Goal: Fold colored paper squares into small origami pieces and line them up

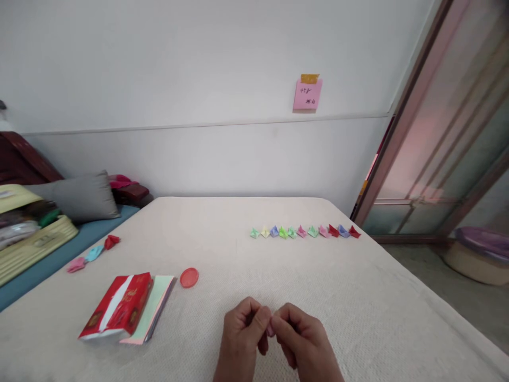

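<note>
Close to the table's near edge, my left hand (244, 329) and my right hand (303, 334) meet fingertip to fingertip. Pinched between them is a small piece of pink folded paper (271, 329), mostly covered by the fingers. Both hands are closed on it, thumbs on top. Its folded shape cannot be made out. Farther back on the right stands a row of several small folded paper figures (302, 231) in green, yellow, blue, pink and red.
A red tissue pack (126, 300) lies on coloured paper sheets (157, 305) at left, near a round red lid (189, 277). Three paper pieces, including a cyan one (94, 253), lie at the left edge. A pink note (307, 95) is taped to the wall.
</note>
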{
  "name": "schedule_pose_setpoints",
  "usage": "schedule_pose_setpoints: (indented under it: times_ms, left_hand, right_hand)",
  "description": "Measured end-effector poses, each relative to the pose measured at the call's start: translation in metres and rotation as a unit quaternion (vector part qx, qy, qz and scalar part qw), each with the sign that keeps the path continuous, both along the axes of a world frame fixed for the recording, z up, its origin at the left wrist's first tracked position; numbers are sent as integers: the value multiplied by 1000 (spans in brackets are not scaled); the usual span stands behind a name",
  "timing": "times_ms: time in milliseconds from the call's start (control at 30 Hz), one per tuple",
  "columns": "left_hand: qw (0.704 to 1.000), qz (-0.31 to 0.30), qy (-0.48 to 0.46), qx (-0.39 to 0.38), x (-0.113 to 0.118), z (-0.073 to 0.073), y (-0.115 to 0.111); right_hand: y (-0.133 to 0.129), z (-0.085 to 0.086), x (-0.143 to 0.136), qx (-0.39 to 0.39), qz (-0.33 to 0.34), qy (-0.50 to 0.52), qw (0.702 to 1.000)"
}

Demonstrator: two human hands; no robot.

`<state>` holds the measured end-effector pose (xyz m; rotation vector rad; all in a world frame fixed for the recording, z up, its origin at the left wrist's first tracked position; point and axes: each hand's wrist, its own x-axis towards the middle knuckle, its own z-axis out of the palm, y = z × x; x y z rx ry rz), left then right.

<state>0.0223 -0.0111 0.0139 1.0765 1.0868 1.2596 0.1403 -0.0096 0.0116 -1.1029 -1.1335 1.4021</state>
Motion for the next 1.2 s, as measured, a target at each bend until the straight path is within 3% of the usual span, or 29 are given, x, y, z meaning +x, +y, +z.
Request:
schedule_pose_setpoints:
  times_ms: [167,300,567,700,900,1100,1200]
  left_hand:
    - [995,-5,-101,7,1,-2,1]
    - [996,22,-82,38,-3,-4,-1]
    - [995,-43,-39,76,-8,-4,-2]
    - [996,-32,-45,69,-8,-3,-1]
    - [996,-32,-46,71,-8,-2,0]
    - [998,25,-13,64,-9,1,3]
    - [997,36,-15,59,-9,1,3]
  right_hand:
    - [5,-2,5,-93,7,157,983]
    - [7,-3,8,-134,28,227,964]
    - [7,0,8,-157,57,195,966]
    - [8,-3,7,-181,91,202,958]
    - [7,-6,4,-202,85,227,949]
    - [7,1,4,-137,36,195,971]
    - [8,0,5,-117,50,189,974]
